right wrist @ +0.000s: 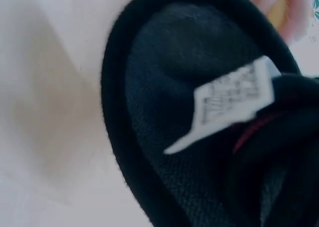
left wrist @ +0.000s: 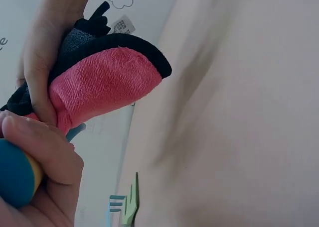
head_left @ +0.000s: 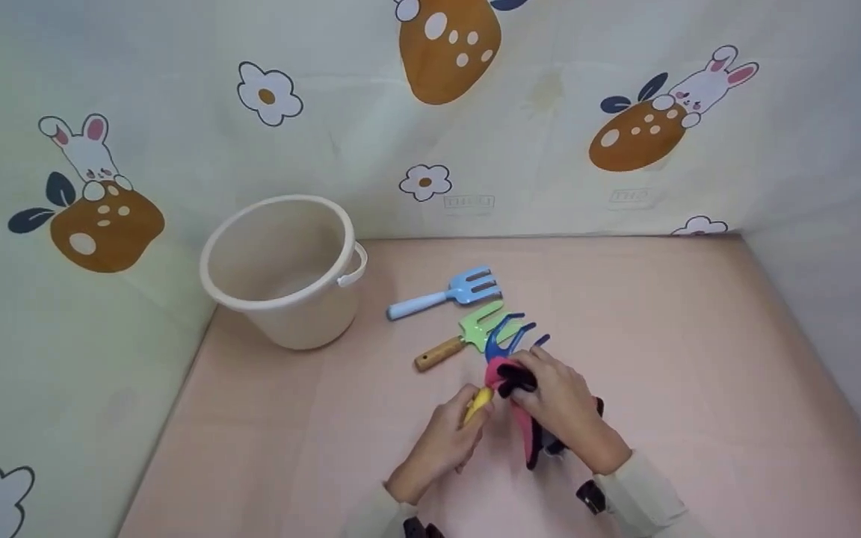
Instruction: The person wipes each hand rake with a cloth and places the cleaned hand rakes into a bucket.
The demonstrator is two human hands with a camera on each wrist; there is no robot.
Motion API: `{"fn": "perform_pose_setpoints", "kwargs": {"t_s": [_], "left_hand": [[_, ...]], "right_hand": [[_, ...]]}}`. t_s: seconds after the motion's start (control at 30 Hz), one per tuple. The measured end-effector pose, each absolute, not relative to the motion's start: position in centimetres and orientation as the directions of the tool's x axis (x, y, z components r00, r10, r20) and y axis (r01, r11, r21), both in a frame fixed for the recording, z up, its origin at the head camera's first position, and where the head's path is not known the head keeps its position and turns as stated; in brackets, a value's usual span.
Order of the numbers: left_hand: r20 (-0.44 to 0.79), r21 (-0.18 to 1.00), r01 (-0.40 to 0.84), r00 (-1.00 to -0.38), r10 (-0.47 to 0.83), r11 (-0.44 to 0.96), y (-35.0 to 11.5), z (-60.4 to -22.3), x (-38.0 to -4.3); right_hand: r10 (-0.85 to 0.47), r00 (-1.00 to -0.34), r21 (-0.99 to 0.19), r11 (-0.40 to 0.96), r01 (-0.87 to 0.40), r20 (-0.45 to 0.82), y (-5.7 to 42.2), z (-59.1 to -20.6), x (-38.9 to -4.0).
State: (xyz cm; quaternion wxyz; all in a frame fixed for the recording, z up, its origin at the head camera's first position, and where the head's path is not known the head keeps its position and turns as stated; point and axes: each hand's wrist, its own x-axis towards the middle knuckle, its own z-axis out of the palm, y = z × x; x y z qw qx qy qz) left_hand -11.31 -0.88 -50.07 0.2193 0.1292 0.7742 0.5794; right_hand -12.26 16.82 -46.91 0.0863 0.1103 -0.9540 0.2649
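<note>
In the head view my left hand (head_left: pixel 442 433) grips the yellow handle of a small hand rake (head_left: pixel 480 403) with curved blue tines, which point up and away. The left wrist view shows the handle's blue end inside the curled fingers. My right hand (head_left: pixel 561 396) pinches a pink cloth (left wrist: pixel 104 82) with black edging against the rake's neck, where the pink wraps round it. A dark inner side and a white label (right wrist: pixel 232 95) of the cloth fill the right wrist view. The cloth's lower part hangs below the right hand. Fingers of both hands are close together.
Beyond the rake lie a green hand fork (head_left: pixel 439 353) with a wooden handle and a light-blue hand fork (head_left: pixel 419 305). A cream bucket (head_left: pixel 311 321) stands at the back left of the pinkish tabletop (head_left: pixel 670 321). Patterned cloth walls (head_left: pixel 356 134) enclose the back and sides.
</note>
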Motion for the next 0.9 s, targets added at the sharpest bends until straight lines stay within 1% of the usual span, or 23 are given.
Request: {"fn": "perform_pose_setpoints", "kwargs": {"t_s": [0.13, 0.23, 0.33, 0.47, 0.63, 0.7, 0.8, 0.9], "left_hand": [[-0.162, 0.956, -0.035, -0.89, 0.427, 0.29, -1.3, -49.7, -11.4], [-0.171, 0.959, -0.059, -0.9, 0.402, 0.277, -1.6, -49.5, -11.4], [-0.201, 0.96, -0.1, -0.896, 0.395, 0.262, -1.8, -49.3, -11.3], [-0.228, 0.957, -0.125, -0.883, 0.41, 0.262, -1.8, -49.2, -11.1], [-0.227, 0.954, -0.112, -0.875, 0.427, 0.278, -1.8, -49.1, -11.1], [-0.227, 0.954, -0.111, -0.875, 0.429, 0.278, -1.7, -49.1, -11.1], [-0.243, 0.953, -0.135, -0.873, 0.423, 0.27, -1.6, -49.0, -11.0], [-0.256, 0.953, -0.159, -0.875, 0.41, 0.256, -1.7, -48.9, -11.0]], "right_hand": [[-0.088, -0.965, -0.5, 0.841, -0.206, 0.248, 16.7, -47.0, -12.5], [-0.055, -0.961, -0.506, 0.842, -0.19, 0.269, 17.0, -47.5, -12.6], [-0.022, -0.958, -0.51, 0.843, -0.172, 0.287, 17.3, -48.1, -12.7], [0.029, -0.948, -0.49, 0.861, -0.137, 0.316, 17.5, -48.5, -13.1], [0.048, -0.927, -0.434, 0.892, -0.128, 0.371, 17.3, -49.0, -13.7], [0.054, -0.918, -0.437, 0.889, -0.135, 0.393, 17.3, -49.2, -13.9], [0.095, -0.906, -0.5, 0.855, -0.138, 0.412, 17.7, -49.4, -14.2], [0.199, -0.892, -0.619, 0.778, -0.108, 0.406, 18.9, -49.3, -14.5]]}}
